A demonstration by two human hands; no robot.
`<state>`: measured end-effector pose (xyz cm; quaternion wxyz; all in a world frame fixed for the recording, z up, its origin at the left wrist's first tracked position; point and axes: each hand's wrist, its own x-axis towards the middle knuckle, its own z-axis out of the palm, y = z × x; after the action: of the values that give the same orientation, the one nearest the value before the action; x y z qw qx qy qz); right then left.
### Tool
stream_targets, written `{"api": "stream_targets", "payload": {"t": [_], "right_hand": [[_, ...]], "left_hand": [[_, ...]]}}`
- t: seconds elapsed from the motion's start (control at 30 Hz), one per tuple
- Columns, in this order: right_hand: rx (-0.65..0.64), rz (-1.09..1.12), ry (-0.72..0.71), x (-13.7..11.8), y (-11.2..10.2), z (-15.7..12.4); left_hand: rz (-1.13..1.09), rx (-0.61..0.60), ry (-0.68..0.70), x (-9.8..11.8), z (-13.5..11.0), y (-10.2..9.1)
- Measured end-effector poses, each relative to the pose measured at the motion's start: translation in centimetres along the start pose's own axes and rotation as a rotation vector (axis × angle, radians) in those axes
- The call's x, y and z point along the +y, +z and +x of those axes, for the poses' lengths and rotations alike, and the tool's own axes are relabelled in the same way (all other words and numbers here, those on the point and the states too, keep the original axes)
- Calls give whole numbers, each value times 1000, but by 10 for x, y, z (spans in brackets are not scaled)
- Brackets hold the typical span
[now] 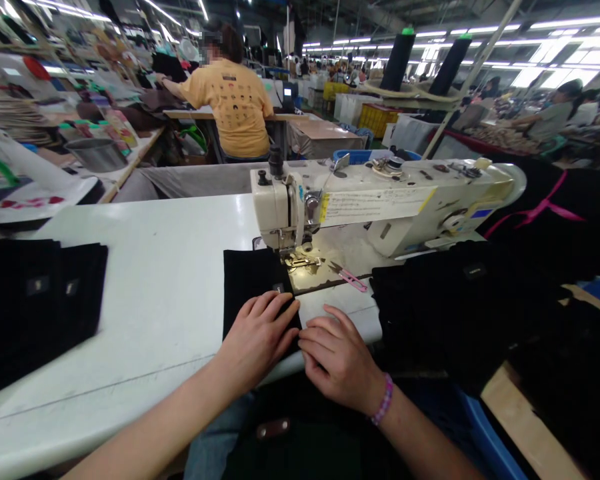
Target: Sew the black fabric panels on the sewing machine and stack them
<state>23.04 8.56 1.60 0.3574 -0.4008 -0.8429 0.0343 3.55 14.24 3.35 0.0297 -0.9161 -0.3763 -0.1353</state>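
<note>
A piece of black fabric [247, 280] with a small label [279, 288] lies on the white table, its far right corner by the needle area of the sewing machine [380, 200]. My left hand [263, 333] rests on top of this fabric, fingers stretched over its right part. At the fabric's near right edge, my right hand [337, 357] has its fingers curled together and pinches the border; its fingertips almost touch my left thumb. Pink-handled thread snips [349, 276] lie on the machine bed, right of the needle.
Labelled black pieces [40, 300] are stacked at the left of the white table [160, 280]. A heap of black fabric [440, 300] covers the right side, above a blue bin [490, 433]. Beyond the machine, a person in a yellow shirt [237, 100] sits facing away.
</note>
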Motion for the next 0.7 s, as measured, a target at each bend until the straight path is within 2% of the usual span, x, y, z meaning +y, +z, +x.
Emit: {"api": "stream_targets", "payload": {"t": [0.23, 0.47, 0.57, 0.7], "right_hand": [[-11, -14, 11, 15, 6, 20], [-19, -26, 50, 26, 12, 38], [-25, -40, 59, 31, 15, 46], [-45, -71, 70, 38, 18, 57]], "left_hand": [[6, 9, -3, -21, 12, 4], [-241, 51, 96, -16, 10, -7], [-250, 89, 126, -17, 11, -8], [-231, 83, 156, -29, 20, -4]]}}
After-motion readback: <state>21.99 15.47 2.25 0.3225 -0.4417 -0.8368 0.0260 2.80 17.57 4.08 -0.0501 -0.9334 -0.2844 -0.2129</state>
